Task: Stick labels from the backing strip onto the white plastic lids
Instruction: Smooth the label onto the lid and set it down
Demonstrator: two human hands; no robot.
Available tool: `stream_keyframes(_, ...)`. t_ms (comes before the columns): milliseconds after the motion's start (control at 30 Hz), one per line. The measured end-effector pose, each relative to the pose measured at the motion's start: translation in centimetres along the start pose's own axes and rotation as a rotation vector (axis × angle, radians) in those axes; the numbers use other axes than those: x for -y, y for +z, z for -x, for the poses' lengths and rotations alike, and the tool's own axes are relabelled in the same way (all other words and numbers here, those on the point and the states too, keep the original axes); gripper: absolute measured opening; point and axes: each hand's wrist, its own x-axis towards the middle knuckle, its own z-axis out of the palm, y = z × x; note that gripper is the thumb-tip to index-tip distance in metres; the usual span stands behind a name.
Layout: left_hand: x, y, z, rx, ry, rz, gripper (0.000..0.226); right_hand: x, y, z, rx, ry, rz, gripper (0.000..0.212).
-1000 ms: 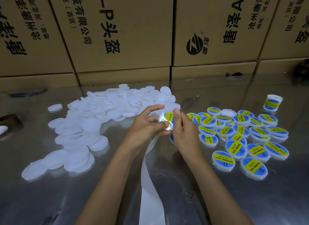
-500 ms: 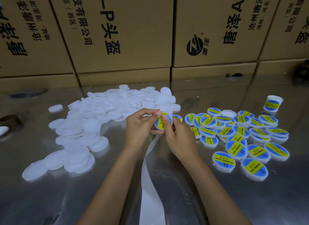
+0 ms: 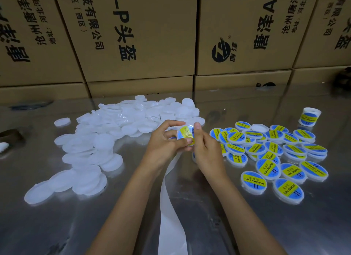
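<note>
Desk (image 3: 247, 226), reflective metal: bare surface along the near edge, both sides of the forearms.
Blank white lids (image 3: 106, 141), loose heap, left half, reaching the carton wall behind.
Left hand (image 3: 163, 146): fingers curled round a lid (image 3: 185, 136) bearing a glossy yellow-blue label, raised above desk centre.
Backing strip (image 3: 171, 207), white, trails from the hands to the near edge.
Right hand (image 3: 206, 150): pinches the same lid, thumb on its rim.
Labelled lids (image 3: 269, 156), right half, read "SOLDERING PASTE".
Label roll (image 3: 309, 116), far right.
Cartons (image 3: 142, 36), printed Chinese text.
</note>
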Motion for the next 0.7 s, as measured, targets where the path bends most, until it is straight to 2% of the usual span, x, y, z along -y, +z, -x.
stream_keyframes(133,-0.26,-0.61,-0.21,-0.211,0.009,-0.027,0.033,-0.05,0.42,0.52,0.164,-0.024,0.031,0.050)
stream_keyframes(233,-0.40,-0.71,-0.11,-0.253,0.032,-0.010,0.030,0.11,0.57,0.71,0.186,-0.043,0.050,0.041)
stream_keyframes(367,-0.50,-0.31,-0.03,-0.210,0.050,0.031,0.027,-0.16,0.42,0.59,0.143,-0.079,0.046,0.041)
stream_keyframes(600,-0.29,-0.64,-0.25,-0.121,0.020,-0.036,0.008,-0.33,0.17,0.43,0.042,-0.051,0.100,0.041)
stream_keyframes(700,0.18,-0.23,-0.21,-0.039,0.024,-0.076,0.033,-0.42,0.09,0.35,0.016,-0.059,0.151,0.041)
